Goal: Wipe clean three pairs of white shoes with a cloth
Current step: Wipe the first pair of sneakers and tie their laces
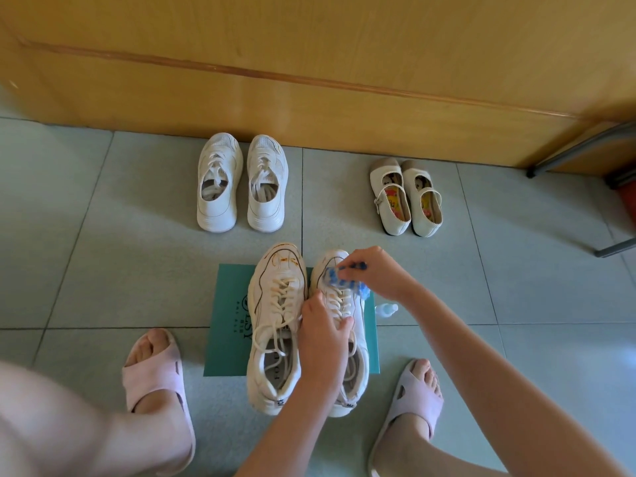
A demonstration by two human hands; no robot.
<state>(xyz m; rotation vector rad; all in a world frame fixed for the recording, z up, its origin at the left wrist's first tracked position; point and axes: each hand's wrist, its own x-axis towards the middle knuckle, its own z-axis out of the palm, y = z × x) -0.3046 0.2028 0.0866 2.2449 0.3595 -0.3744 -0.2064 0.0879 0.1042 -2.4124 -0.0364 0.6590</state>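
Evidently the first pair is in hand: the cloth (335, 278) sits on the toe of the near right sneaker (346, 402), pinched in the right hand (378, 273) grip. The left hand (321, 342) clasps its laces. The stained neighbour (278, 325), beside it on the teal box (230, 321), likely comes next and needs firmer rubbing.

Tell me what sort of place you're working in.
Probably a home or dorm room, at floor level: tiled floor, a wooden panel along the back, white sneakers parked against it.
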